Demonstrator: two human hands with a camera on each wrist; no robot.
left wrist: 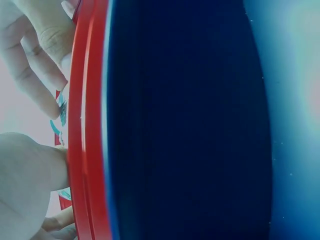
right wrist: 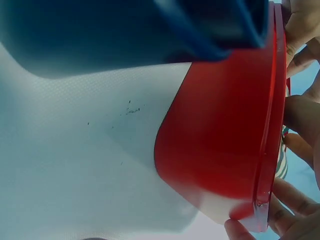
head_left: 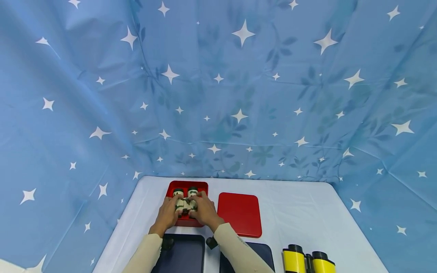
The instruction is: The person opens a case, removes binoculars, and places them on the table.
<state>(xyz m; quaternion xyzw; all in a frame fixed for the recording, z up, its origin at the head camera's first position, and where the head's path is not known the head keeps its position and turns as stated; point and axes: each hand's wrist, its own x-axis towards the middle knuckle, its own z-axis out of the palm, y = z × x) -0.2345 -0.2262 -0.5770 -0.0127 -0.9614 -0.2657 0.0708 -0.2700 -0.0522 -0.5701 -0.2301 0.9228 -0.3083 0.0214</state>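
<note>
Cream-and-green camouflage binoculars lie in or just over the open red box, eyepieces and barrels partly covered by fingers. My left hand grips their left side, while my right hand holds the right side, thumbs toward me. In the left wrist view, the red box wall hides much of the left hand and the binoculars. From the right wrist, fingers of the right hand show beyond the box rim, with one fingertip over it near the corner.
Right of the box lies a flat red lid. Nearer me are a navy box and a navy lid, both partly under my forearms. Yellow-and-black binoculars stand at the front right. A blue star-patterned curtain surrounds the white table.
</note>
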